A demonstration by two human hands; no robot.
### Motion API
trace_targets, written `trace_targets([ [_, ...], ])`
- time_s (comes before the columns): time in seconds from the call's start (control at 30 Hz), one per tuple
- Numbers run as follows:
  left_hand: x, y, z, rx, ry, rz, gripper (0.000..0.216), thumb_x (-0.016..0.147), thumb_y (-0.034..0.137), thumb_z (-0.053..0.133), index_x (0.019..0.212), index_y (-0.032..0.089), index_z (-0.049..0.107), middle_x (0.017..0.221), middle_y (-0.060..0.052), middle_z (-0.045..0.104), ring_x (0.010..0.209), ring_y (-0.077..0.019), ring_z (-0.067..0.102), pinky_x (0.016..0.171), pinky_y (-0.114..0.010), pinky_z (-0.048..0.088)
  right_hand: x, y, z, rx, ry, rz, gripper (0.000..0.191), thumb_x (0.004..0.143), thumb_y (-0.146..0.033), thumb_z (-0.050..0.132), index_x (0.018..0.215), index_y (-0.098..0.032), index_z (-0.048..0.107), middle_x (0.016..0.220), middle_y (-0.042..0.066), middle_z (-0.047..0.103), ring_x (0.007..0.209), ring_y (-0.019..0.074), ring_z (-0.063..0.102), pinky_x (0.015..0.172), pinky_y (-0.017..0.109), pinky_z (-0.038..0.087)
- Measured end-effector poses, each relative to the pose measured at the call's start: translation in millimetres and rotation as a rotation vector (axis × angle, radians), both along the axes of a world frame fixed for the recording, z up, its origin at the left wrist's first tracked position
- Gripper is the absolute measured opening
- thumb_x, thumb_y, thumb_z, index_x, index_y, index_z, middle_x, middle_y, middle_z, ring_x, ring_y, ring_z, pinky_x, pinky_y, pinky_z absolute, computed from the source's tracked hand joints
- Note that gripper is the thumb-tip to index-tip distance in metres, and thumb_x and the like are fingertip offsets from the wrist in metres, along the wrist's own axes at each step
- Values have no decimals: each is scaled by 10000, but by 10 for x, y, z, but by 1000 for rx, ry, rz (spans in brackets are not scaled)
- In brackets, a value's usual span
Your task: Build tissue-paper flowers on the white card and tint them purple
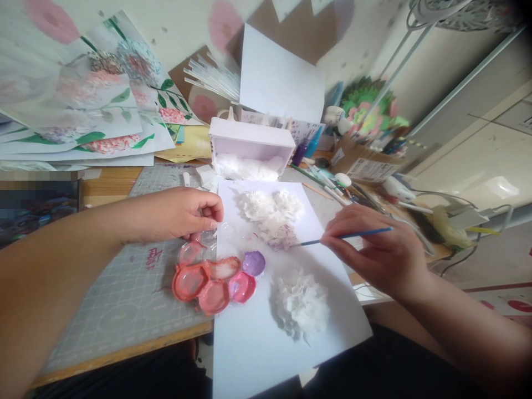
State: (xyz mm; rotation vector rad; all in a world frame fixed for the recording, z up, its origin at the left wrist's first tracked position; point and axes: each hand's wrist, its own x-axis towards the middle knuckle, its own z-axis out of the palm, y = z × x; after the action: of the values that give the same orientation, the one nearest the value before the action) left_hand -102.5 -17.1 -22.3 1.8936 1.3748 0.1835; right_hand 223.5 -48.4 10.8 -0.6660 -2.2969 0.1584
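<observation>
My right hand pinches a thin paintbrush with a blue handle. Its tip meets the lower edge of a white crumpled-paper flower tinged with purple. Two plain white paper flowers, one on the left and one on the right, sit just behind it. A larger white flower lies nearer to me. All rest on a white sheet. My left hand is closed, finger and thumb pinching the far clear rim of a plastic paint palette. Its wells hold coral, pink and purple paint.
A white box with crumpled white paper stands behind the sheet. Brushes and pens lie to the right, near a cardboard box. Flower pictures lean at the left. A grey cutting mat covers the table.
</observation>
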Motion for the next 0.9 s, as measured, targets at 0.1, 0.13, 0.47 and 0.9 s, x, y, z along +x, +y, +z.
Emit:
trace_targets([
  [0.1,-2,-1,-2,1,2,-7,117,796,383,572,825,273,598,693,7,636,596,-184,639,481,-251,438,-9,-2,-5,14,-9,-3,111,791,-133,693,819,-214,623,662,38,670,611,175,609,560,343,497],
  [0.13,-4,-1,-3,0,0,-9,118,803,383,568,830,272,595,697,6,635,598,-182,639,484,-249,440,-14,-3,-6,13,-7,-3,109,790,-133,695,816,-211,624,658,40,669,607,175,606,558,344,494],
  [0.47,6,-3,15,5,17,-8,113,794,386,569,825,281,597,673,7,641,591,-190,631,467,-254,426,-59,-26,-16,-54,36,16,94,793,-150,689,825,-222,638,653,28,671,605,171,604,559,337,500],
  [0.9,27,-20,41,-1,-8,3,113,764,373,592,801,266,597,656,16,628,579,-178,627,477,-250,436,-47,-22,-17,-59,86,-18,119,780,-120,691,799,-222,633,654,35,650,612,174,595,561,347,493],
])
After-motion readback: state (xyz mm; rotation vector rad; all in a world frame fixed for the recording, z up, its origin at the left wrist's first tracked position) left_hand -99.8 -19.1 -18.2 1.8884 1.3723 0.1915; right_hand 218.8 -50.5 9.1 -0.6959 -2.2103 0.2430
